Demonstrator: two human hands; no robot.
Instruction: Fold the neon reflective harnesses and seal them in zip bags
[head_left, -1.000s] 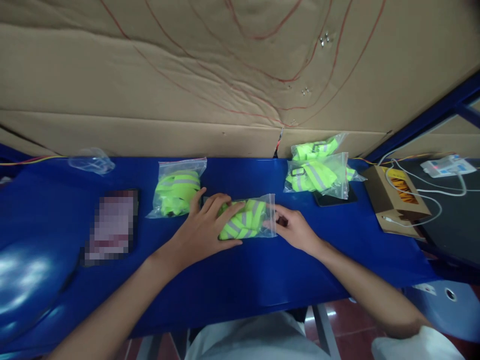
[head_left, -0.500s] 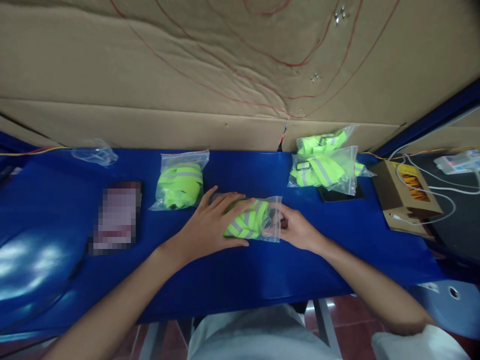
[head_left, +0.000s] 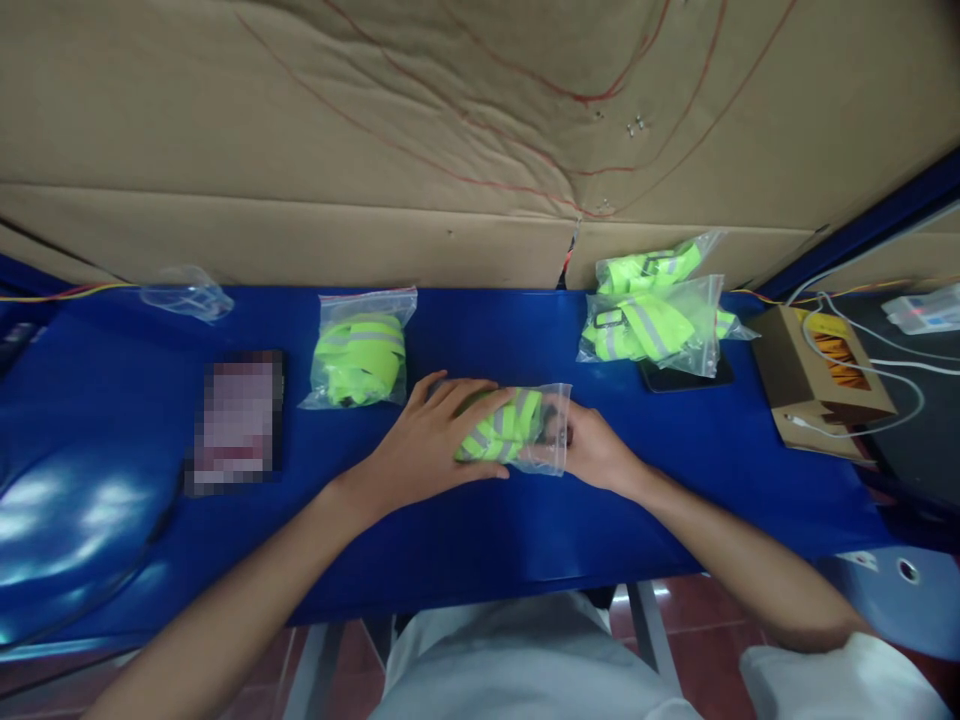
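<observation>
Between my hands, on the blue tabletop, lies a clear zip-lock bag [head_left: 556, 440] with a folded neon-yellow reflective strap [head_left: 504, 428] in it. My left hand [head_left: 439, 435] is wrapped over the bag's left part, fingers along the top edge and thumb along the near edge. At the bag's right end, my right hand [head_left: 592, 440] has its fingers curled behind or under the clear plastic. Through the film those fingertips show only in part. Another bagged neon-yellow strap [head_left: 360, 355] sits to the left of my hands.
Bagged yellow straps [head_left: 652, 320] are piled at the back right, partly over a dark flat object [head_left: 686, 375]. A cardboard box [head_left: 817, 370] with a white cable stands further right. To the left lies a blurred-out flat item [head_left: 238, 420]. Behind the table [head_left: 450, 540] rises a cardboard wall [head_left: 337, 240].
The view has shifted slightly, so things on the table sit a little higher. Both hands keep their places on the bag, with hardly any movement.
</observation>
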